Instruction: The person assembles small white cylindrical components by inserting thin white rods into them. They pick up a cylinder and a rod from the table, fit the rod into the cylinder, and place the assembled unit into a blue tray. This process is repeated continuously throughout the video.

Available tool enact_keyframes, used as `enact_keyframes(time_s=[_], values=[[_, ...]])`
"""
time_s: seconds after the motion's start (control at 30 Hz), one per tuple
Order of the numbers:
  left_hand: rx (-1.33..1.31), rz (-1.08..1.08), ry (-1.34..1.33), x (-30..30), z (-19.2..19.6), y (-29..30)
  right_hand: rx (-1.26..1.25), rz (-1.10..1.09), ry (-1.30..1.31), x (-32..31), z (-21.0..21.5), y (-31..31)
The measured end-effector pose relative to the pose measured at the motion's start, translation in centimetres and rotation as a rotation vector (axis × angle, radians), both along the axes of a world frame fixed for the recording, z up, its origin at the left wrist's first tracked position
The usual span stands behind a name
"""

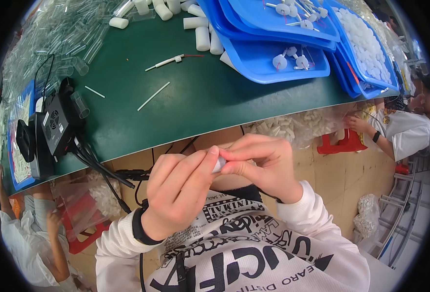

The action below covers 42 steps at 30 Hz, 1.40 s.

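Both my hands meet in front of my chest, just off the near edge of the green table [122, 131]. Between the fingertips is a small whitish, rounded piece [219, 164], mostly covered, so its exact kind does not show. My left hand [178, 190] is closed on it from one side, fingers bent over it. From the other side my right hand [263, 163] pinches it with thumb and forefinger. Beyond them on the table lie two thin white sticks [153, 96] [94, 91] and a white tube with a red thread [168, 62].
Stacked blue trays [254, 73] hold white discs with sticks. Another blue tray [390, 82] carries many white discs. White foam cylinders [202, 39] and clear plastic tubes [54, 44] lie at the back. A black device [56, 124] with cables stands left. Other people sit at both sides.
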State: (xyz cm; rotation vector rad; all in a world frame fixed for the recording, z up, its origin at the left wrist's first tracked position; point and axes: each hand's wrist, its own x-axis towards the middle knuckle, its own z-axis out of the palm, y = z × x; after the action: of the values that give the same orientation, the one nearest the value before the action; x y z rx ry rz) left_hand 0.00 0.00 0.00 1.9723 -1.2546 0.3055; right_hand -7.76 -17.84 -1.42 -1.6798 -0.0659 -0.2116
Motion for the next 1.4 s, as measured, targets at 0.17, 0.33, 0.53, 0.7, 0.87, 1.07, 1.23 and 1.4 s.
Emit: enact_keyframes(time_s=[0.17,0.33,0.53,0.7,0.87,1.07,1.23,1.4], values=[[-0.039,0.0,0.477,-0.3,0.9,0.0,0.425,-0.016,0.194,-0.1,2.0,0.0],[-0.054,-0.067,0.988,-0.6,1.1,0.6,-0.143,-0.013,-0.173,0.4,2.6,-1.0],[-0.019,-0.311,1.347,-0.5,1.5,1.6,-0.346,0.066,-0.381,0.5,2.5,-0.9],[-0.042,-0.333,1.543,-0.5,2.6,2.0,-0.294,0.052,-0.352,0.0,2.7,-0.1],[0.019,-0.329,1.415,-0.9,1.6,2.0,-0.367,0.1,-0.398,-0.1,1.9,-0.5],[0.024,-0.237,1.157,-2.1,0.7,1.3,-0.399,0.102,-0.402,-0.7,0.6,-0.9],[-0.174,-0.297,1.528,-1.2,-1.5,0.0,-0.452,-0.132,-0.339,0.4,1.0,-1.4],[-0.149,-0.336,1.782,0.2,-2.9,-0.1,0.043,-0.774,-0.062,-3.6,-3.4,2.0]])
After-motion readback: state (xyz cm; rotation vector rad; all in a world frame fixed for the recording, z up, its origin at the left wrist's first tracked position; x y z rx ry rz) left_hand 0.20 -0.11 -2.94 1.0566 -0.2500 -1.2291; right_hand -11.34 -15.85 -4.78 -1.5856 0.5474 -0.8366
